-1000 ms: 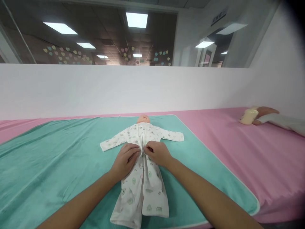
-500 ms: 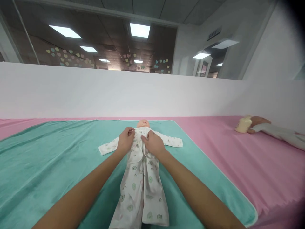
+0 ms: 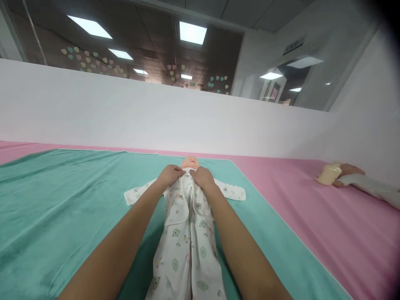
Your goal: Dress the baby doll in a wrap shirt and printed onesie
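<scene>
A baby doll (image 3: 190,161) lies on its back with its head away from me. It wears a white printed baby jacket (image 3: 177,206) with the sleeves spread to both sides, and matching trousers (image 3: 175,254) stretch toward me. My left hand (image 3: 170,174) pinches the jacket's front edge just below the neck. On the other front edge, close beside it, my right hand (image 3: 203,177) is closed with thumb and fingers together. Between the hands the two front edges nearly meet at the top and part lower down. My fingers hide the fastening, if there is one.
Under the doll is a teal blanket (image 3: 78,200) with a pale edge, spread over a pink sheet (image 3: 281,187). At the far right lies another doll (image 3: 359,180) in pale clothes beside a cream-yellow bottle-like object (image 3: 329,173). A white wall (image 3: 125,112) with windows stands behind.
Both hands have moved up the jacket toward the doll's neck and closer together. The top edges of the jacket front have come nearer each other. The view has tilted slightly.
</scene>
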A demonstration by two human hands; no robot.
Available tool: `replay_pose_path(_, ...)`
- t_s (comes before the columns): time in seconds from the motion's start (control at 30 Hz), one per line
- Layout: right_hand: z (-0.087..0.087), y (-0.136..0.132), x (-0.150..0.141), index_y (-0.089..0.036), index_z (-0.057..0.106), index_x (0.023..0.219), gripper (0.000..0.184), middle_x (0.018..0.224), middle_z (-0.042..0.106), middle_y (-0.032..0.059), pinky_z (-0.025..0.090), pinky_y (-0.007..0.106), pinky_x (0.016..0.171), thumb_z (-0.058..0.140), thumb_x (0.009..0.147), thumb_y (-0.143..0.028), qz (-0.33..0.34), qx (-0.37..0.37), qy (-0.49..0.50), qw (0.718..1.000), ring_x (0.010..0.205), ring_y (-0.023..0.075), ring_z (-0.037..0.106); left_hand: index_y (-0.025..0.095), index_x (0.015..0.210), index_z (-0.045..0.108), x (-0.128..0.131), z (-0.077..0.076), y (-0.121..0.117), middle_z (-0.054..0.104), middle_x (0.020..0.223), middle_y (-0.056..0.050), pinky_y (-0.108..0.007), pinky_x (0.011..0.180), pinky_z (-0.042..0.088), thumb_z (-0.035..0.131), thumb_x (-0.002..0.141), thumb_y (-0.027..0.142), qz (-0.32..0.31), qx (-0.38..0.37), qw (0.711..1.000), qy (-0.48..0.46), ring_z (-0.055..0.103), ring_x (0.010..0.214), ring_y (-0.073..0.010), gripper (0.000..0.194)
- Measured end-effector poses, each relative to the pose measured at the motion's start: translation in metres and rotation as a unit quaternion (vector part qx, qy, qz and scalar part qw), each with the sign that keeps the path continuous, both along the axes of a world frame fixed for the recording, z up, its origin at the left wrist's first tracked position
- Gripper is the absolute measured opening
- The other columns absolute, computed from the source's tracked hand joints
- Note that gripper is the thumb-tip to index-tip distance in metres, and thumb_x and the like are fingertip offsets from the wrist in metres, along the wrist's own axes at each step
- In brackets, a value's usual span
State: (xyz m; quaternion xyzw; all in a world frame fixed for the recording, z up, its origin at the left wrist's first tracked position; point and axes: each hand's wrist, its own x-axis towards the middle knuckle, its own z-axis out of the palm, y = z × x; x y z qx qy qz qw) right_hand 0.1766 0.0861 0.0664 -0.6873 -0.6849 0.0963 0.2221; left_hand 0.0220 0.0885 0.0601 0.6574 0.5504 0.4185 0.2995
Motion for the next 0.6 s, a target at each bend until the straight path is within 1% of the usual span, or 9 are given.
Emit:
replay_pose_path(0.07,0.001,0.002,-0.001,-0.011,0.06,0.102,0.043,0.103,0.065,0.0193,0.043,0.034,0.072,0.04,0.085,-0.045,-0.005,0.002,-0.003,1.0,0.096,0.0294,0.061,0.016,0.059,0.066,-0.002,0.002,-0.001,0.058,0.055,-0.001,-0.024,0.053,0.033,0.064,0.063,0.034,-0.007,0.002,1.0,-0.013,0.049,0.055,-0.0145,0.018)
replay_pose_path(0.17,0.0,0.004,-0.003,-0.011,0.061,0.098,0.046,0.1,0.065,0.0203,0.043,0.035,0.069,0.043,0.082,-0.05,-0.011,0.008,0.027,1.0,0.093,0.0315,0.061,0.016,0.059,0.066,0.001,0.003,-0.003,0.062,0.061,-0.003,-0.024,0.055,0.034,0.064,0.063,0.032,0.021,0.031,0.999,-0.037,0.052,0.061,-0.0157,0.016)
replay_pose_path(0.23,-0.001,0.006,-0.003,-0.012,0.063,0.09,0.041,0.094,0.065,0.0198,0.042,0.035,0.069,0.047,0.079,-0.048,-0.01,0.021,0.064,0.998,0.09,0.0316,0.061,0.016,0.06,0.065,0.006,0.003,-0.005,0.06,0.059,-0.002,-0.024,0.054,0.034,0.065,0.063,0.034,0.035,0.039,0.995,-0.083,0.05,0.059,-0.0144,0.018)
replay_pose_path(0.3,-0.003,0.008,-0.001,-0.012,0.063,0.08,0.03,0.088,0.065,0.0184,0.041,0.034,0.069,0.05,0.077,-0.039,-0.005,0.041,0.091,0.995,0.087,0.0302,0.061,0.016,0.062,0.064,0.011,0.004,-0.009,0.055,0.054,0.0,-0.023,0.052,0.034,0.066,0.063,0.035,0.039,0.02,0.985,-0.164,0.046,0.053,-0.0115,0.02)
replay_pose_path(0.37,-0.003,0.01,0.001,-0.014,0.061,0.071,0.021,0.081,0.064,0.0151,0.041,0.033,0.069,0.05,0.076,-0.031,0.009,0.063,0.109,0.992,0.083,0.0272,0.06,0.015,0.063,0.062,0.017,0.006,-0.012,0.051,0.051,0.003,-0.023,0.05,0.034,0.067,0.064,0.035,0.044,-0.011,0.966,-0.253,0.042,0.049,-0.0089,0.021)
replay_pose_path(0.43,-0.002,0.011,0.003,-0.016,0.058,0.065,0.022,0.075,0.063,0.0098,0.04,0.03,0.067,0.046,0.077,-0.03,0.034,0.085,0.139,0.986,0.078,0.0224,0.058,0.014,0.064,0.061,0.022,0.008,-0.016,0.05,0.052,0.003,-0.022,0.05,0.035,0.068,0.063,0.033,0.042,-0.029,0.947,-0.317,0.042,0.048,-0.0078,0.02)
replay_pose_path(0.53,-0.001,0.009,0.0,-0.018,0.057,0.073,0.032,0.068,0.059,0.0027,0.04,0.026,0.058,0.035,0.083,-0.039,0.07,0.107,0.197,0.972,0.065,0.0156,0.053,0.014,0.063,0.06,0.027,0.01,-0.019,0.052,0.053,0.002,-0.022,0.05,0.037,0.07,0.061,0.032,0.028,-0.044,0.935,-0.351,0.044,0.049,-0.0075,0.021)
replay_pose_path(0.6,0.0,0.008,-0.003,-0.018,0.056,0.079,0.035,0.063,0.055,0.0,0.038,0.025,0.05,0.035,0.083,-0.045,0.102,0.1,0.284,0.948,0.055,0.0129,0.048,0.013,0.063,0.06,0.03,0.011,-0.021,0.051,0.053,0.003,-0.022,0.05,0.037,0.07,0.061,0.031,0.024,-0.046,0.937,-0.346,0.043,0.048,-0.0072,0.021)
